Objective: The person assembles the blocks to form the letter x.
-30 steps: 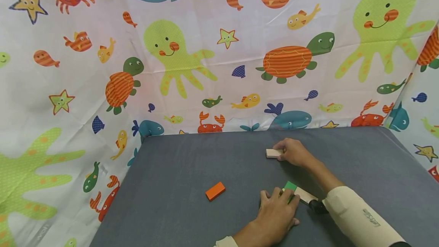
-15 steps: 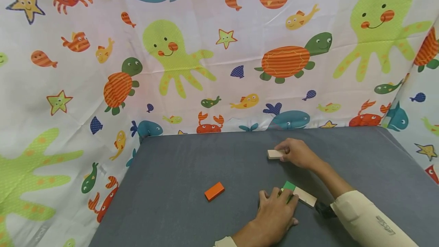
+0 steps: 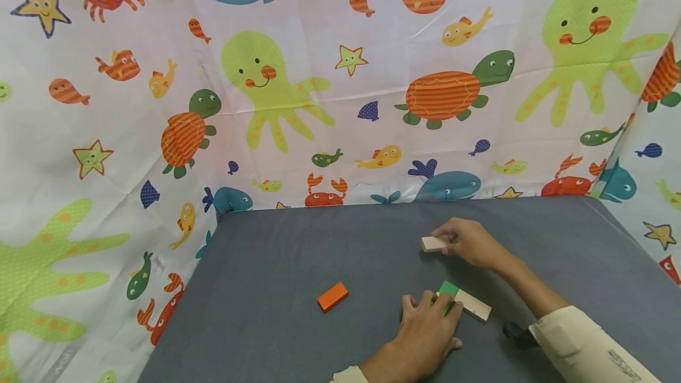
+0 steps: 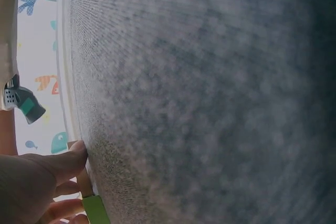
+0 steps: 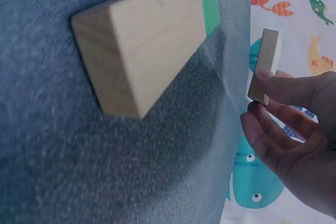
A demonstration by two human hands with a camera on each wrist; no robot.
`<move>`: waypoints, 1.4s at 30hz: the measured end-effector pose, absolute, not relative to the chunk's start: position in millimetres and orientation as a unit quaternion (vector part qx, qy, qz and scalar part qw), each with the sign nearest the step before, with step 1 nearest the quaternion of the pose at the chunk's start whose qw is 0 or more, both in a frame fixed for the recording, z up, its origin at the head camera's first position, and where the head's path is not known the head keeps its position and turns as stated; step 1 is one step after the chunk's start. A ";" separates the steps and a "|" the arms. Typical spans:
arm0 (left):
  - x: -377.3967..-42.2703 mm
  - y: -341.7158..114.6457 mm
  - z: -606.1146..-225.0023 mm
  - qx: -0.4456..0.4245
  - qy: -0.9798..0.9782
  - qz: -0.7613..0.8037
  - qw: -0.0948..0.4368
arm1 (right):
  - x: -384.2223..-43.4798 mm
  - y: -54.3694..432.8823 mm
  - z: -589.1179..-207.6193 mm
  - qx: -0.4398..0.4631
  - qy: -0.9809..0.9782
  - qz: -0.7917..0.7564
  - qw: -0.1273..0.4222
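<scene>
My right hand (image 3: 470,243) pinches a plain wooden block (image 3: 433,244) by its right end, towards the back of the table. In the right wrist view the thumb lies along one face of this block (image 5: 265,64), fingers behind it. My left hand (image 3: 422,333) rests over a group of blocks in front, its bent fingers on a green block (image 3: 448,287) that is partly hidden. Against the green block lies a second plain wooden block (image 3: 473,305), slanting to the right, the left fingertips right at its near end. A lighter green block (image 4: 96,209) shows under the left hand.
An orange block (image 3: 333,297) lies apart, left of the left hand. The grey table (image 3: 255,324) meets a sea-animal print curtain (image 3: 298,105) at its back edge. A black wrist device (image 3: 518,336) hangs under the right sleeve.
My right hand has drawn its wooden block slightly to the right and nearer, towards the other blocks. The left hand and the blocks under it stay in place.
</scene>
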State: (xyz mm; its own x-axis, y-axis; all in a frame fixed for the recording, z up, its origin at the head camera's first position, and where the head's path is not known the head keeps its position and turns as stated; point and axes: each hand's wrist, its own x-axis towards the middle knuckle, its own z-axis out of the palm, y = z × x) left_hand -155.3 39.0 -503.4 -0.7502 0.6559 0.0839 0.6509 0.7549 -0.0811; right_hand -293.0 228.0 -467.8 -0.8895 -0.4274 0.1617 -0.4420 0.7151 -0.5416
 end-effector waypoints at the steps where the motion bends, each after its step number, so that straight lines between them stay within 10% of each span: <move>1: -155.3 39.0 -503.6 -0.350 -0.935 0.023 0.054 | -292.0 229.3 -467.8 0.236 -0.925 0.297 0.016; 42: -154.5 39.4 -506.8 -0.348 -0.935 0.022 0.063 | -267.6 259.9 -467.4 0.280 -0.920 0.274 0.006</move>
State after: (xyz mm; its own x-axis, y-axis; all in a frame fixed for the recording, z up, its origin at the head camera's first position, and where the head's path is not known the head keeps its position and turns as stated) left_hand -154.5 39.4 -506.8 -0.7502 0.6533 0.1017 0.6477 0.7571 -0.0854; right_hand -267.6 259.9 -467.4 -0.8430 -0.5123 0.1644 -0.5188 0.6930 -0.5006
